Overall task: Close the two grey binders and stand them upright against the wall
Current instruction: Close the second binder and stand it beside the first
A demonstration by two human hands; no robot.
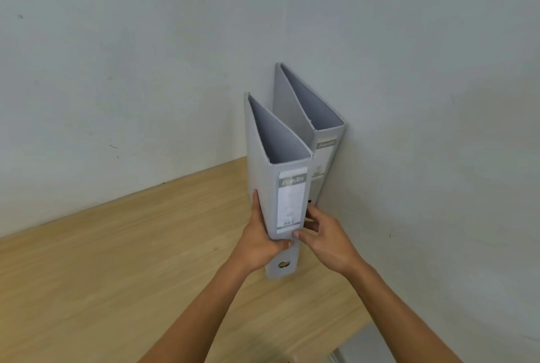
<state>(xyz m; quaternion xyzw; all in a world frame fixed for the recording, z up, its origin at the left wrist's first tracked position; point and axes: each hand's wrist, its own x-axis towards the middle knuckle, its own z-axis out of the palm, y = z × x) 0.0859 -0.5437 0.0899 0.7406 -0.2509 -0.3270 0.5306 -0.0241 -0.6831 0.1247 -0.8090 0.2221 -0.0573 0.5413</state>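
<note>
Two closed grey binders stand upright on the wooden table (117,260) in the corner of the room. The far binder (324,155) rests against the right-hand wall. The near binder (287,202) stands just left of it, side by side, spine with its white label facing me. My left hand (258,241) grips the near binder's left cover and lower spine. My right hand (325,235) holds its right edge, fingers between the two binders. A metal-ringed finger hole shows low on the near spine.
Pale walls (146,70) meet in a corner behind the binders. The table edge runs at the lower right, with a grey object (362,348) below it on the floor side.
</note>
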